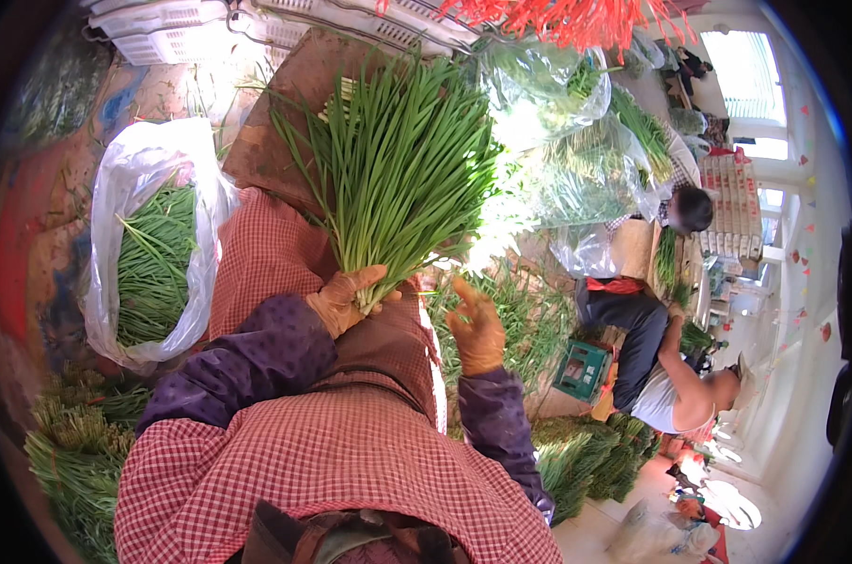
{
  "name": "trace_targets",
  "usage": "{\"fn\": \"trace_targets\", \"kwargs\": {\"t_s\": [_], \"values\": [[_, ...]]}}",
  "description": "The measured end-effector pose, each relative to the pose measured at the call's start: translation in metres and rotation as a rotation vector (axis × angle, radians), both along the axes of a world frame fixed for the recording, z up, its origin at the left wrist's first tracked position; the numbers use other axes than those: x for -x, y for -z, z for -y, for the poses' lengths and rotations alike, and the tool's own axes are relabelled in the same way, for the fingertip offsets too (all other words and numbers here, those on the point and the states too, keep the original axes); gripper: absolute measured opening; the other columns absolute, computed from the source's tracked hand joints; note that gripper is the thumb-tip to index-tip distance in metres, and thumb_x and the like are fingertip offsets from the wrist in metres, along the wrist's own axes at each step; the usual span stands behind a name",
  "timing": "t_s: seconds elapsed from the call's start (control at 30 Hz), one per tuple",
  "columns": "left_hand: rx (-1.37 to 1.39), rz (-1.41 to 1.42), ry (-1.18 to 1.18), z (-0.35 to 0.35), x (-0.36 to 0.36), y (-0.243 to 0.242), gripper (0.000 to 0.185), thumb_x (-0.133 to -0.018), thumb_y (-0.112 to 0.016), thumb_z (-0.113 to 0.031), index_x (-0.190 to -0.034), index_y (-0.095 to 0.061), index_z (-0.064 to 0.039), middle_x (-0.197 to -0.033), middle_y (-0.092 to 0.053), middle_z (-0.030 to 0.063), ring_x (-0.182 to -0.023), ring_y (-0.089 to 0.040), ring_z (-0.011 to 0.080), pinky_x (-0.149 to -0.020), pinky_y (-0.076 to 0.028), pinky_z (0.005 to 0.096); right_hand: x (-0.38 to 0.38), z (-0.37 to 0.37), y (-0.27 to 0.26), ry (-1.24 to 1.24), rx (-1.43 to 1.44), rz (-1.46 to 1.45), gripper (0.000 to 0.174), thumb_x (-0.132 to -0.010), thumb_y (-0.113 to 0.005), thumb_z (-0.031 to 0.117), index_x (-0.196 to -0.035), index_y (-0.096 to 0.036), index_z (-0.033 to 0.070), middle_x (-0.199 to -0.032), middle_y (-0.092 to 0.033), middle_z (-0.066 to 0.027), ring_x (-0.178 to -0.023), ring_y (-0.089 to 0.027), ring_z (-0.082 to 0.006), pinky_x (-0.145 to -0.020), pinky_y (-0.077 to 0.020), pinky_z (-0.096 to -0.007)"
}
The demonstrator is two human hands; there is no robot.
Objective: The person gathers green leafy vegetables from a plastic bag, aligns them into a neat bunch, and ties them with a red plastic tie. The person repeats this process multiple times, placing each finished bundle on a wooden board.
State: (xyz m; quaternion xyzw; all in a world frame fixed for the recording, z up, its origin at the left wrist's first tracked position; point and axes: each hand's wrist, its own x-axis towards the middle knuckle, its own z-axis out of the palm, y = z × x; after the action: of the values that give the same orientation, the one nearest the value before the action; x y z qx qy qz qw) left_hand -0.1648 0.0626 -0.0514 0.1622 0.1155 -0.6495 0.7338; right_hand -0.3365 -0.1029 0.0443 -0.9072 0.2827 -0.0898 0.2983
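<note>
My left hand (341,299), in an orange glove, grips a bundle of long green leafy stalks, which look like garlic chives (404,169), by their pale lower ends. The leaves fan out away from me over a brown board (263,151). My right hand (476,328), also gloved, is raised to the right of the bundle, apart from it, with fingers partly curled and nothing seen between them. More pale stalk ends (338,99) show at the board's far left part, beside the leaves.
An open plastic bag (105,275) of greens stands at left. Loose leaves (531,324) litter the floor at right, near a green crate (582,370). Tied bundles (80,465) lie at lower left. White crates (165,39) and red ties (545,21) are beyond the board. Co-workers (679,395) sit at right.
</note>
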Motion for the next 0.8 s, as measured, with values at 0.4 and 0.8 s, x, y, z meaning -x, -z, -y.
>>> {"fn": "trace_targets", "kwargs": {"t_s": [0.4, 0.8], "values": [[-0.145, 0.040, 0.029, -0.003, -0.002, 0.004, 0.029, -0.086, -0.069, -0.012, -0.112, -0.061, -0.003, -0.102, -0.069, 0.0091, -0.080, -0.069, 0.0203, -0.052, -0.051, 0.0265, 0.009, 0.007, 0.012, -0.042, 0.278, 0.076, 0.019, -0.077, -0.072, 0.005, -0.096, -0.069, 0.010, -0.091, -0.069, -0.0075, -0.078, -0.067, -0.0201, -0.069, -0.0537, -0.0305], [-0.135, 0.094, 0.043, 0.000, 0.005, 0.001, 0.033, -0.081, -0.070, -0.003, -0.112, -0.061, -0.004, -0.097, -0.068, 0.0077, -0.082, -0.066, 0.0183, -0.058, -0.051, 0.0272, -0.090, -0.038, 0.023, 0.312, -0.448, -0.340, 0.028, -0.089, -0.063, 0.032, -0.084, -0.066, 0.004, -0.068, -0.068, -0.0069, -0.063, -0.068, -0.0146, -0.060, -0.0503, -0.0325]]}}
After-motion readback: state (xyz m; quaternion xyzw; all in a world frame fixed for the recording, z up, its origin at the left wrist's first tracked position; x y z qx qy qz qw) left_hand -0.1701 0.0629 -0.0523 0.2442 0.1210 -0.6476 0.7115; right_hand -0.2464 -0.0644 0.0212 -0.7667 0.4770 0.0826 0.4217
